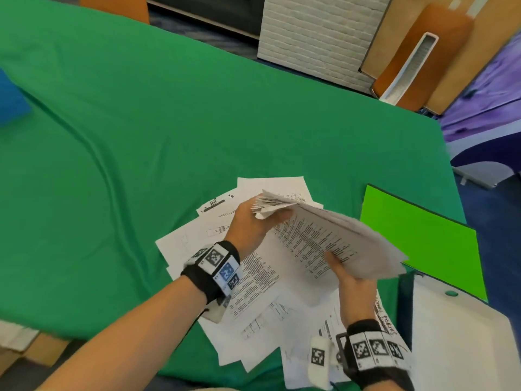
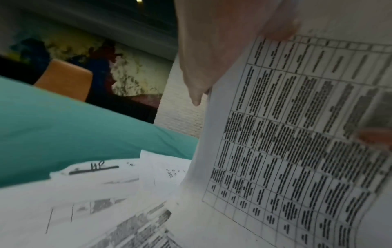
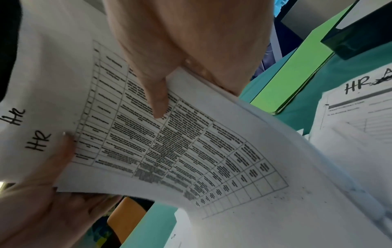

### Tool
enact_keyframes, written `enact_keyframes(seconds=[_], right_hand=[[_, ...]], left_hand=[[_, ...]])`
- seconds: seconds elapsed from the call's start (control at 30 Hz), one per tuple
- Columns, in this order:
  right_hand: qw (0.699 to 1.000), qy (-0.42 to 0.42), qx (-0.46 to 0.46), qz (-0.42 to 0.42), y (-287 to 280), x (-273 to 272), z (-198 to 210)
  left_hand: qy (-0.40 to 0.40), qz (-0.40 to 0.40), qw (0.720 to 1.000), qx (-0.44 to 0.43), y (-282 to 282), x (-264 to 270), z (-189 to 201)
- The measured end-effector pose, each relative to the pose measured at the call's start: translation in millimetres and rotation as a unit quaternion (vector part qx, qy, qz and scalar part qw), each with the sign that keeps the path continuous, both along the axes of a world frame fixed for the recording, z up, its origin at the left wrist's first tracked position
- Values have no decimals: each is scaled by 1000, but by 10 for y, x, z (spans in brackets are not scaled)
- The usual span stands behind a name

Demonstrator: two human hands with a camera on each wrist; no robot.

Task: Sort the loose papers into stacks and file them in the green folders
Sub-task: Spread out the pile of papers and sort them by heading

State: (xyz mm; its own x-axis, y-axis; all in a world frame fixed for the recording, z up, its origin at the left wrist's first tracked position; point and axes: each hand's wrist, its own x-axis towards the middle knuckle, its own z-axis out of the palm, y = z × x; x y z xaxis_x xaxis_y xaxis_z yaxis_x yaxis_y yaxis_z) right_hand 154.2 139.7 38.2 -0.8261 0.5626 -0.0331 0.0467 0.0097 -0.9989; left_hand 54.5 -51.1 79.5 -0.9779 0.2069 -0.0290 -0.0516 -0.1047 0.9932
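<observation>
Both hands hold one thick sheaf (image 1: 332, 238) of printed sheets above the table (image 1: 112, 136): the left hand (image 1: 251, 221) has its fingers curled round the far end, where the page edges fan out, and the right hand (image 1: 353, 286) grips the near edge with its thumb (image 1: 334, 262) pressed on the top page. In the right wrist view that thumb (image 3: 158, 100) lies on a printed grid, and two handwritten "HR" marks show on pages near the left hand (image 3: 53, 193). Under the sheaf a loose spread of papers (image 1: 253, 311) lies overlapping on the green cloth; their number cannot be told, though one at the far side bears "HR" (image 1: 214, 203). One bright green folder (image 1: 423, 238) lies closed and flat just to the right of the spread, its near corner under the sheaf's overhang. One white board (image 1: 456, 342) sits at the table's near right corner, touching the folder's near edge. Each wrist wears one black band with square markers.
</observation>
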Motion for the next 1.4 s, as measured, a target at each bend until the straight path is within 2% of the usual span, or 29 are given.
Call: enact_keyframes(seconds=[0.1,0.27,0.4,0.53,0.63,0.7,0.77,0.87,0.97,1.03,1.07,1.17,1.23,1.33,1.4], right_hand=[[1000,20,-4,-13,-65,-57,128],[993,78,-22,-81,-149,-52,262],[1000,0,-10,-18,-203,-30,33],[999,-49,7,1,-258,-91,-103],[997,-49,52,-36,-209,-210,12],[992,-29,90,-87,-125,-252,169],[985,-25,116,-124,52,-206,242],[975,-68,135,-162,383,-12,244],[969,-124,112,-183,640,188,118],[972,-151,57,-171,734,307,-22],[972,-166,30,-162,747,364,-68],[970,-195,-53,-135,765,454,-191],[966,-207,-113,-104,766,459,-274],[952,-241,-185,-44,732,512,-490],[941,-255,-221,-31,686,473,-570]], left_hand=[[17,0,999,29,6,-22,116],[57,16,994,89,20,-33,260],[4,-3,997,81,-29,-129,-58],[16,-58,998,4,-4,-206,-225],[1,-35,999,-30,-19,-288,-309],[14,-6,995,-102,-111,-385,-451],[10,8,970,-241,-285,-466,-653],[-66,-9,886,-459,-594,-485,-983],[-99,-48,813,-571,-746,-462,-1185],[-112,-73,781,-610,-759,-418,-1252],[-122,-77,780,-609,-748,-379,-1278],[-149,-77,800,-576,-637,-272,-1275],[-131,-75,812,-564,-544,-225,-1236],[-109,-60,870,-478,-413,-127,-1145],[-164,-73,908,-379,-304,-63,-1032]])
